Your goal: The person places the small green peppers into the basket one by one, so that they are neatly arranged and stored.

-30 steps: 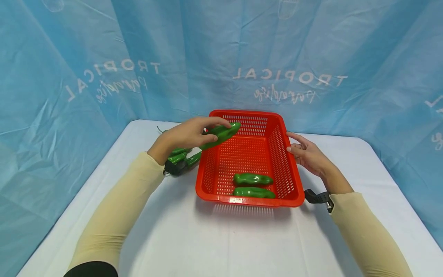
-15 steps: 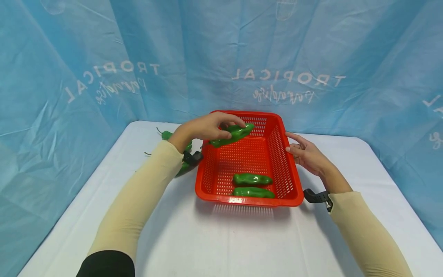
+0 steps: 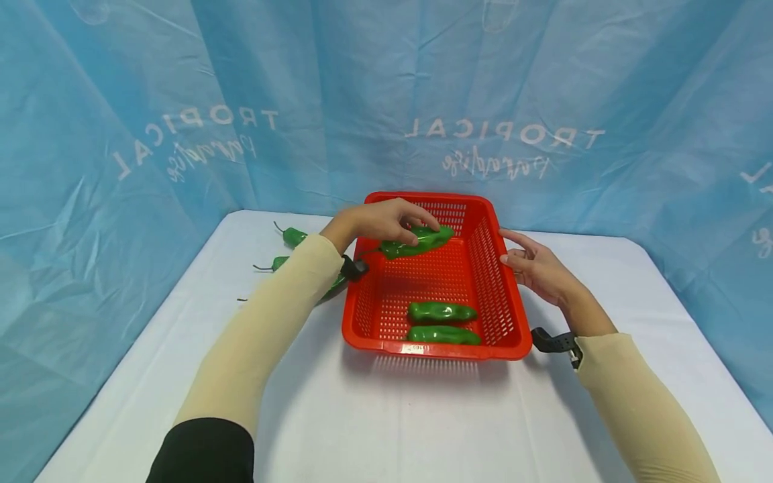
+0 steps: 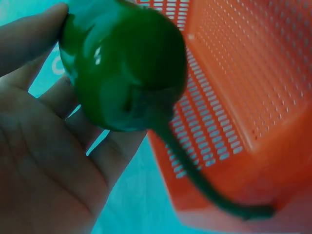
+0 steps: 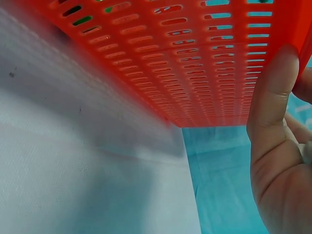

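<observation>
My left hand (image 3: 386,220) pinches a long green pepper (image 3: 417,243) between thumb and fingers, over the far part of the red plastic basket (image 3: 423,278). In the left wrist view the pepper's (image 4: 126,68) stem end faces the camera, its curved stem overlapping the basket. My right hand (image 3: 539,270) grips the basket's right rim; the right wrist view has the thumb (image 5: 275,90) against the slotted wall. Two green peppers lie side by side at the basket's near end, the upper pepper (image 3: 441,312) and the lower pepper (image 3: 443,335).
Several more green peppers lie on the white table left of the basket, among them a far pepper (image 3: 293,236) and a nearer pepper (image 3: 279,263), partly covered by the left sleeve (image 3: 272,322). A blue printed curtain (image 3: 362,100) hangs behind the table (image 3: 338,429).
My left hand has carried the pepper rightward from the basket's left rim to over its inside. The right hand and the basket have stayed in place.
</observation>
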`<state>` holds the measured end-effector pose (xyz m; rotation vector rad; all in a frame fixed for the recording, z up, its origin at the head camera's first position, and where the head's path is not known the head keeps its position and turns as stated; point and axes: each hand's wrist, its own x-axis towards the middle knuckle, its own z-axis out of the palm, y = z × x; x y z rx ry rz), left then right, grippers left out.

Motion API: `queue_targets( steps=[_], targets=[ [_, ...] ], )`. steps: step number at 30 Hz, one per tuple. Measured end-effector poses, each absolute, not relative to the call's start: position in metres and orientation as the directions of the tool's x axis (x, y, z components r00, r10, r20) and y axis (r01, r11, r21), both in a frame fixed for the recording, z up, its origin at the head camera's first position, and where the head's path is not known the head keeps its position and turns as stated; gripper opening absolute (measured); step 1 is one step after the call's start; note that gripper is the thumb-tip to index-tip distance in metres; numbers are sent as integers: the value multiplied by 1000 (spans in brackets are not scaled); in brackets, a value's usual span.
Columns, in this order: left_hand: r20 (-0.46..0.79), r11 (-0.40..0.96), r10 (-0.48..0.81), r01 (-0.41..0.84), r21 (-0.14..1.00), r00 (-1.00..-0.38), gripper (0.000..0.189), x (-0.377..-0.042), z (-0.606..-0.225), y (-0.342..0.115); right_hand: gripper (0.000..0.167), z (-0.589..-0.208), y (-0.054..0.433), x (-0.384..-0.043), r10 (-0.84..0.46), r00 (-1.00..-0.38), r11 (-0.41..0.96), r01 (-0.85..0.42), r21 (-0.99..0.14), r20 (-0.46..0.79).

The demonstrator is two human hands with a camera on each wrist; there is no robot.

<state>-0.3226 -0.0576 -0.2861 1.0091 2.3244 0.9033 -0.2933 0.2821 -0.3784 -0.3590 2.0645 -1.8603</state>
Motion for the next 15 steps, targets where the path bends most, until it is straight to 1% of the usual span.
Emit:
queue_targets(
  steps=[7,15],
  targets=[
    [-144,504,775,463,729,-616,39,-325,-295,-39,71,-380,282,-295,-404,-912,144,16,-989,-74],
    [-149,502,784,473,725,-603,40,-326,-297,-30,73,-381,284,-295,-409,-909,128,34,-991,-84]
  ],
)
